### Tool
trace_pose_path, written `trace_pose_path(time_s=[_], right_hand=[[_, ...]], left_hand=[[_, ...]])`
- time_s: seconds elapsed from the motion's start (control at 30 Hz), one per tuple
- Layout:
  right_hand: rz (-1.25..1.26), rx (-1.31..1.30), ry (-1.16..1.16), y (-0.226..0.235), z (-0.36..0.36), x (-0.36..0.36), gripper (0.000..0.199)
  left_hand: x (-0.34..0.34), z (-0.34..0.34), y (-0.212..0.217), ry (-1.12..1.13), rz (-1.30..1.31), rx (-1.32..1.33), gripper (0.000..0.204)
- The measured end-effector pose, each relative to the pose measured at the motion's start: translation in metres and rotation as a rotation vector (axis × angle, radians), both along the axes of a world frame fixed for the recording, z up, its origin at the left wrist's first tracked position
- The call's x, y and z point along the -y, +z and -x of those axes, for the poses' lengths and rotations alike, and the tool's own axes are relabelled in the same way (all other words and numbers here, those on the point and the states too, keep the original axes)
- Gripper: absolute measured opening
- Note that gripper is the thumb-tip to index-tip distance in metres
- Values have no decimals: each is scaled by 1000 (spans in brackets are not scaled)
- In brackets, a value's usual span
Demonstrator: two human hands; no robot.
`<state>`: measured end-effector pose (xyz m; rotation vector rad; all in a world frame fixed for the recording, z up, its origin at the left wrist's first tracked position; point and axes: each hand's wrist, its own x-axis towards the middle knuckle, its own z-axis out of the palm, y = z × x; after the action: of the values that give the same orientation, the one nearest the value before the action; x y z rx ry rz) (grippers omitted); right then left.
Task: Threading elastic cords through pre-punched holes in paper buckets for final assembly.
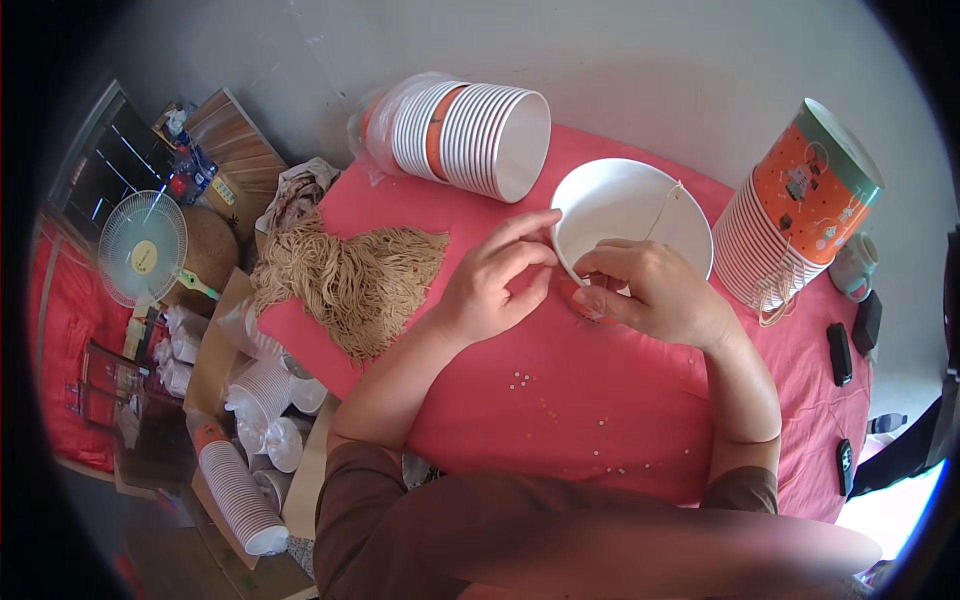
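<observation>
Head: pink tablecloth point(640, 385), perhaps red curtain point(72, 310).

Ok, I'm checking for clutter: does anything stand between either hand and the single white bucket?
Nothing visible does. The left hand and right hand are at the near-left rim of the white bucket. The tan string bundle lies left of both hands.

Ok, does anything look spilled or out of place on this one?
Yes. Small pale round bits lie scattered over the pink tablecloth, nearer the person than the white paper bucket. They look like spilled scraps, since they sit loose in uneven clusters. I see no clear damage.
</observation>
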<state>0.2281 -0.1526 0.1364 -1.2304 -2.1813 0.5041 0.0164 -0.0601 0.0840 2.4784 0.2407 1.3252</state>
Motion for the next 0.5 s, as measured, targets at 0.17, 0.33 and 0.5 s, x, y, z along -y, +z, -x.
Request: trace_pose_path(time_s=[0.17, 0.33, 0.5], right_hand=[[-61, 22, -6, -1, 1, -1, 18], [9, 17, -27, -1, 2, -1, 17], [-2, 20, -45, 0, 2, 0, 19]], left_hand=[[2, 5, 9, 51, -47, -76, 18], [6, -3, -2, 71, -70, -62, 23], [9, -6, -4, 40, 22, -19, 19]])
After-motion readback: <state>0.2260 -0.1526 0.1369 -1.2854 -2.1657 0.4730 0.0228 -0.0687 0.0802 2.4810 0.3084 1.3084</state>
